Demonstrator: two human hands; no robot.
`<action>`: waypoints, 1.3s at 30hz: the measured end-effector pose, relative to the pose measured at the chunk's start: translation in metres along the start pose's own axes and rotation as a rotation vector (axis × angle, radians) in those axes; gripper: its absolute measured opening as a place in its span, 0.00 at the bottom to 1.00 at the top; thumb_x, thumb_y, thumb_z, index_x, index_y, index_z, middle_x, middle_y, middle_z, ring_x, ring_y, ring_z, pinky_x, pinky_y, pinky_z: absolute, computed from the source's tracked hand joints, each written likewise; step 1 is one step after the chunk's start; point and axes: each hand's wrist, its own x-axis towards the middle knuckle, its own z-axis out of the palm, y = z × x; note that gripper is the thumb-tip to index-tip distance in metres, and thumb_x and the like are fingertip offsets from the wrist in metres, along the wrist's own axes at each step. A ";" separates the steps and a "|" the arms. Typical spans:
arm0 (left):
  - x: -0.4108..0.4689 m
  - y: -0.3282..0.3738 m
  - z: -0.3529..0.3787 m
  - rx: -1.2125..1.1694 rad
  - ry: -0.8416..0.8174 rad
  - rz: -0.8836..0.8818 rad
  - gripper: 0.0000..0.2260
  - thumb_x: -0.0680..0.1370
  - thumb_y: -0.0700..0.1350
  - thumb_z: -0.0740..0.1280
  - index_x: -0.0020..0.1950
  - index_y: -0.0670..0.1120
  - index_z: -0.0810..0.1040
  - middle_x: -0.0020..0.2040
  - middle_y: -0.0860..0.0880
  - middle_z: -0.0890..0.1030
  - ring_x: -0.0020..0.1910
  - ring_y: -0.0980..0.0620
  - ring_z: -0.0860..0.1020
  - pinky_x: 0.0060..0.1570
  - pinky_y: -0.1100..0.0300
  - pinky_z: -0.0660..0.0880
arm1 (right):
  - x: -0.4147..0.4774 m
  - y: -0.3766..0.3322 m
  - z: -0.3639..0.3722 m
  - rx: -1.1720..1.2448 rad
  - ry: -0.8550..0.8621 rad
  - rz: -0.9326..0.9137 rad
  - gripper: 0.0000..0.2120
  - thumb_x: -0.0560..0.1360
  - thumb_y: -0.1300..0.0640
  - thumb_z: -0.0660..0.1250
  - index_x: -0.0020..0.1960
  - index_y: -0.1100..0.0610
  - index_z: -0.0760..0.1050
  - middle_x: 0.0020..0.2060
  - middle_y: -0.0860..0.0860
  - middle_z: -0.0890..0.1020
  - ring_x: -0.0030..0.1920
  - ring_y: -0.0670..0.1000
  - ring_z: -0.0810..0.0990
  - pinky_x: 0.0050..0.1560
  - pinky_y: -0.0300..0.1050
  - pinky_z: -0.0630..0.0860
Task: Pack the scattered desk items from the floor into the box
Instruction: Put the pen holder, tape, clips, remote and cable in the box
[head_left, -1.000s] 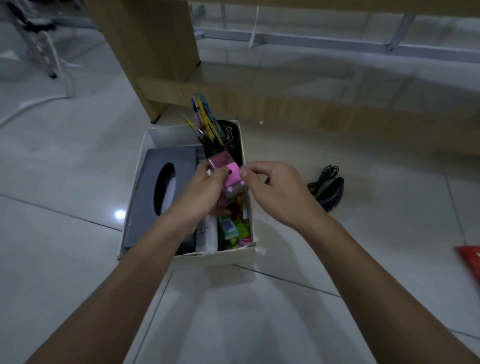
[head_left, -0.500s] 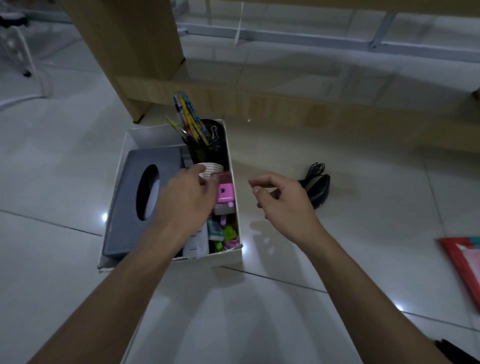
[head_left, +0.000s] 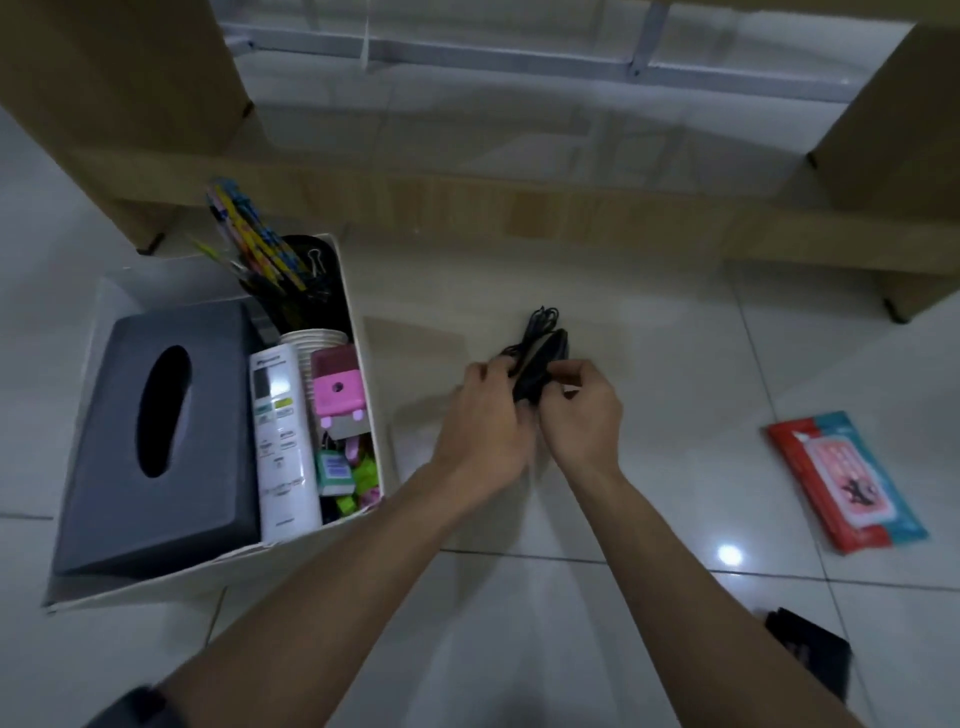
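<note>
Both hands, left (head_left: 485, 415) and right (head_left: 582, 415), fingers gripping a black mouse (head_left: 540, 358) right of the box (head_left: 363, 332); wipes pack (head_left: 844, 480) lies well right on the floor (head_left: 519, 623).

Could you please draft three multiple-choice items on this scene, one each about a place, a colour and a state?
1. Where does the white remote control lie?
A. on the floor by the wipes
B. in the box, between the grey tissue box and the pink sharpener
C. under the desk

2. What colour is the mouse with its cable?
A. black
B. white
C. red

3. What are the hands doing?
A. both rest in the box
B. both hang empty
C. left hand and right hand both close on the mouse

Answers: B, the remote lies inside, beside the tissue box; A, mouse and cable look black; C, fingers of both hands wrap it right of the box.
</note>
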 end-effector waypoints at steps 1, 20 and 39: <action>0.016 0.004 0.009 0.040 -0.016 -0.063 0.24 0.80 0.47 0.64 0.75 0.45 0.64 0.70 0.42 0.69 0.67 0.40 0.71 0.64 0.47 0.71 | 0.003 0.006 -0.004 -0.001 -0.003 0.016 0.14 0.75 0.65 0.63 0.59 0.59 0.79 0.52 0.52 0.83 0.52 0.51 0.80 0.49 0.36 0.73; -0.008 -0.002 -0.095 -0.563 0.273 -0.264 0.23 0.78 0.56 0.65 0.71 0.59 0.64 0.50 0.65 0.74 0.48 0.65 0.74 0.42 0.67 0.69 | -0.042 -0.050 -0.004 0.486 -0.532 0.082 0.11 0.82 0.58 0.61 0.60 0.50 0.78 0.56 0.45 0.82 0.52 0.44 0.85 0.51 0.45 0.83; -0.096 -0.054 -0.124 0.154 0.429 -0.486 0.17 0.85 0.51 0.52 0.72 0.50 0.67 0.67 0.44 0.75 0.66 0.41 0.69 0.63 0.43 0.61 | -0.086 -0.090 0.034 0.330 -0.663 -0.092 0.12 0.80 0.60 0.62 0.55 0.46 0.80 0.50 0.40 0.84 0.50 0.42 0.82 0.57 0.51 0.80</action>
